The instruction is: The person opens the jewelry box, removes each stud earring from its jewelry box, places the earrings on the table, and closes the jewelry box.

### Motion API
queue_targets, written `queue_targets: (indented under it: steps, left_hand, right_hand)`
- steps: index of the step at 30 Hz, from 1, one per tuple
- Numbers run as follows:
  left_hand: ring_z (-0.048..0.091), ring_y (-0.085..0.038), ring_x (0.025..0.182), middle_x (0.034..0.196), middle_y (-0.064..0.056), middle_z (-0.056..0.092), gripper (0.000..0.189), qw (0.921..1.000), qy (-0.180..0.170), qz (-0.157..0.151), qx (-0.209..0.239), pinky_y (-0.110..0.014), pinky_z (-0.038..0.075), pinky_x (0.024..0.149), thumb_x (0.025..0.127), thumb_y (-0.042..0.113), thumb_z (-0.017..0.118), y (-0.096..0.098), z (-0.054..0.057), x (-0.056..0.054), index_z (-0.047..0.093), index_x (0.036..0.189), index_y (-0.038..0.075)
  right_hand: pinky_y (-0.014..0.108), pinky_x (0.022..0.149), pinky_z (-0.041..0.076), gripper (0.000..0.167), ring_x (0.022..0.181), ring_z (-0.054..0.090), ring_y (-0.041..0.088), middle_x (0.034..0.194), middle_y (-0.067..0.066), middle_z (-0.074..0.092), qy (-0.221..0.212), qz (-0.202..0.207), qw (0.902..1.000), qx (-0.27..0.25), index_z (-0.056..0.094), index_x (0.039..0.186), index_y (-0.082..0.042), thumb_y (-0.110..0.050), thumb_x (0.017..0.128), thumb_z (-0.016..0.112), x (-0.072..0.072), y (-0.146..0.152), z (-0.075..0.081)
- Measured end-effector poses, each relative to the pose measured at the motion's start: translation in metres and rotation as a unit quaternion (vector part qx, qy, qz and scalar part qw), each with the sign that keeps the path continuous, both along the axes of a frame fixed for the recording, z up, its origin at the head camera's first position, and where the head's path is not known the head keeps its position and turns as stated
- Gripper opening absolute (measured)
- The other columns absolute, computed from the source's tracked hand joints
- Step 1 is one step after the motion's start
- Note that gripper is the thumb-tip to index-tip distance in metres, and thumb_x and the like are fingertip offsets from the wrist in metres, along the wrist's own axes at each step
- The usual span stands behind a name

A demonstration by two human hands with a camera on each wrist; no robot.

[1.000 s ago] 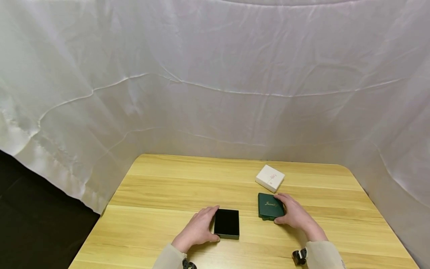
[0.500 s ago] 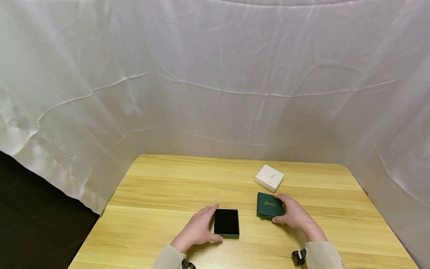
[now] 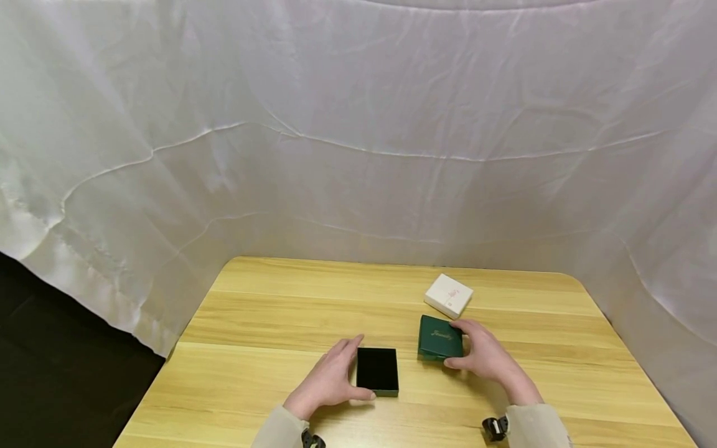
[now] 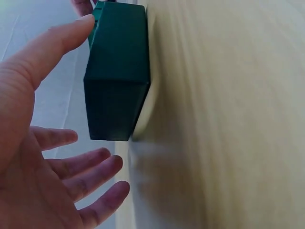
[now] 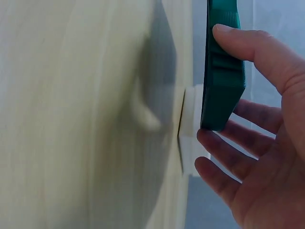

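Note:
A green jewelry box base [image 3: 378, 371] with a black inside lies on the table, its hollow facing up. My left hand [image 3: 330, 376] is spread around its left side, the thumb along the near edge and the index finger beyond the far corner. In the left wrist view the thumb meets the green base [image 4: 116, 71], while the other fingers stand apart from it. My right hand [image 3: 484, 354] grips the green box lid [image 3: 440, 338] with gold "Jewelry" lettering, by its right side. The right wrist view shows the lid [image 5: 224, 81] raised over the table, its shadow below.
A small white box [image 3: 449, 295] with a pink print lies behind the lid. The wooden table [image 3: 269, 317] has rounded far corners. White cloth [image 3: 358, 186] hangs behind and along the sides, with a dark area [image 3: 61, 361] at the left.
My right hand has lifted the lid and carried it left, its face tilting. My left hand's thumb and index finger have spread wider around the base, which has barely moved.

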State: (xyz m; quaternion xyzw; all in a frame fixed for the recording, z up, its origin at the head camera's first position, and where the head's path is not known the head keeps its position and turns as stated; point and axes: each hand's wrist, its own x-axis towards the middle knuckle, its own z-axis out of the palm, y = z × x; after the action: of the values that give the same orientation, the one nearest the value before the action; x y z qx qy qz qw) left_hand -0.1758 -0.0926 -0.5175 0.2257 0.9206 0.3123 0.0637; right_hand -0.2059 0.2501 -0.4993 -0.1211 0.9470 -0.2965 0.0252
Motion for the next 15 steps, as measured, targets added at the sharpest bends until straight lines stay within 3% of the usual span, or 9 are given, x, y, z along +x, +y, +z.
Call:
queue_targets:
  steps: [7,15]
  left_hand:
    - [0.053,-0.033,0.119,0.143,-0.012,0.046,0.111,0.9996,0.027,0.002,0.004,-0.052,0.046,0.097,0.069,0.058,0.082,0.005,0.011,-0.008,0.028,0.154,0.011]
    - [0.048,-0.034,0.128,0.151,-0.011,0.039,0.107,0.9994,0.027,0.005,0.019,-0.053,0.043,0.1,0.072,0.057,0.081,0.015,0.023,-0.019,0.029,0.155,0.015]
  right_hand:
    - [0.063,0.101,0.037,0.086,0.129,0.04,0.049,0.143,0.029,0.042,0.014,0.019,0.9997,-0.009,0.05,0.139,0.001,-0.033,0.07,0.089,-0.001,-0.016,0.008]
    - [0.06,0.102,0.038,0.082,0.126,0.045,0.045,0.14,0.025,0.048,0.033,0.053,0.998,-0.012,0.053,0.136,0.001,-0.027,0.068,0.09,-0.003,-0.045,0.011]
